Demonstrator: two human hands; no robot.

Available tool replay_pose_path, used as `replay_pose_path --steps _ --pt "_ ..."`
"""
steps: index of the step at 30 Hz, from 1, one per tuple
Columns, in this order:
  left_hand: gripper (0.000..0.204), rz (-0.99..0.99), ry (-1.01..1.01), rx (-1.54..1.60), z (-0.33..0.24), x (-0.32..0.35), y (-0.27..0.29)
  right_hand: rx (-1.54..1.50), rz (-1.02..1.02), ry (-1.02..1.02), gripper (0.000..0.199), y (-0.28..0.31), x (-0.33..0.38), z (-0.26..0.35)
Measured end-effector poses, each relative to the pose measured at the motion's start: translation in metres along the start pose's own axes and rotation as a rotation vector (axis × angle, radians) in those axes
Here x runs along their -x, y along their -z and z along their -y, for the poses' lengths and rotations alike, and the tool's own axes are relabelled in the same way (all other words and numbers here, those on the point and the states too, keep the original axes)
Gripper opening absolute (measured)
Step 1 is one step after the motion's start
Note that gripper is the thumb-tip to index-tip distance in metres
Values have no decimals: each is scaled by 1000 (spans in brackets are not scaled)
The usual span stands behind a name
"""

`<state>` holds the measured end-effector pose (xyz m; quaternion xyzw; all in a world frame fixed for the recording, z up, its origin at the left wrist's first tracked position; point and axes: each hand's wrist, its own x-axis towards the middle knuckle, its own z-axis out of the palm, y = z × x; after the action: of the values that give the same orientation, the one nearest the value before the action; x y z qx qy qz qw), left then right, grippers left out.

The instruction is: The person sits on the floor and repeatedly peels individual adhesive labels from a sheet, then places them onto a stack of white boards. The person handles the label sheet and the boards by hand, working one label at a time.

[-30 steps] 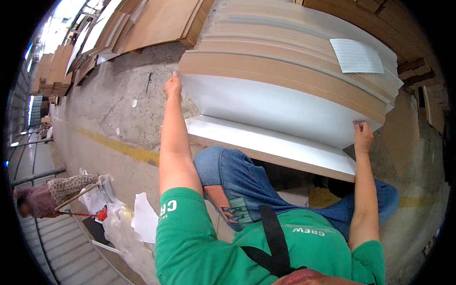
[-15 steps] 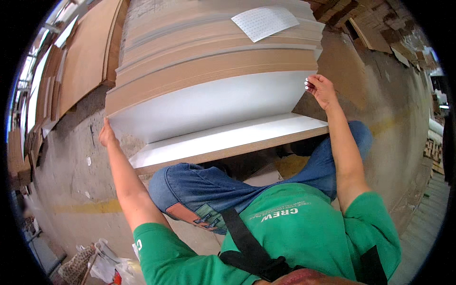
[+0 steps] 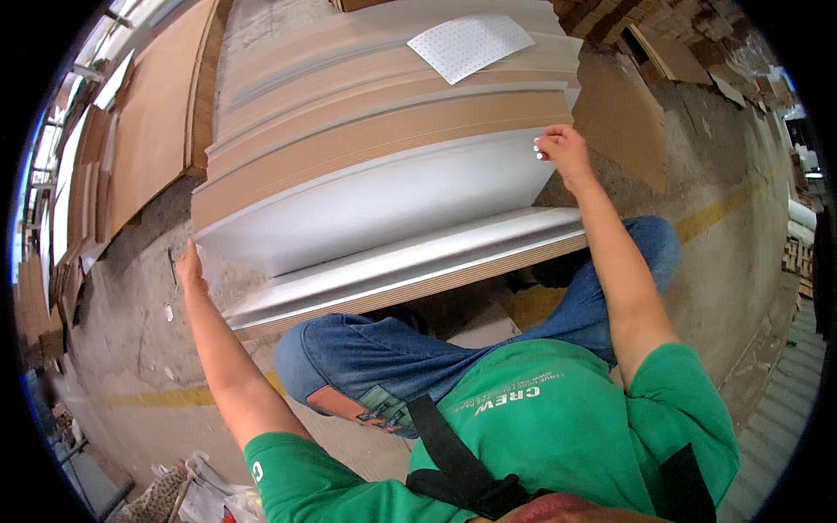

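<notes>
Tan-edged boards with white faces stand on edge in a long stack (image 3: 375, 131) before me. The foremost white board (image 3: 384, 196) faces me. A smaller group of boards (image 3: 418, 288) leans nearer, against my legs, with a blurred grey-white band along its top. My left hand (image 3: 190, 268) is beside the stack's front left corner, fingers stretched upward; whether they touch the board is unclear. At the stack's front right corner, my right hand (image 3: 567, 157) is closed, pinching small white round pieces (image 3: 538, 150) that stick out past the fingertips.
A white sheet with rows of small dots (image 3: 471, 44) lies on top of the stack. Large brown boards (image 3: 161, 122) lean at the left. Flat cardboard (image 3: 615, 122) lies on the floor at the right. Plastic bags (image 3: 209, 488) sit at the lower left.
Both hands have shifted a little leftward in the picture; the left is lower. A grey-white band, blurred by motion, now shows over the nearer boards, where a plain white face was.
</notes>
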<state>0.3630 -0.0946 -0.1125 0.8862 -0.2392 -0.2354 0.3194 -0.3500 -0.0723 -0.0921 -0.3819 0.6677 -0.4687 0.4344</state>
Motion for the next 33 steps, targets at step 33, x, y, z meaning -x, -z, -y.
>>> replay_pose_path --steps 33 --pt "63 -48 -70 125 7 0 -12 707 -328 467 26 -8 -21 -47"
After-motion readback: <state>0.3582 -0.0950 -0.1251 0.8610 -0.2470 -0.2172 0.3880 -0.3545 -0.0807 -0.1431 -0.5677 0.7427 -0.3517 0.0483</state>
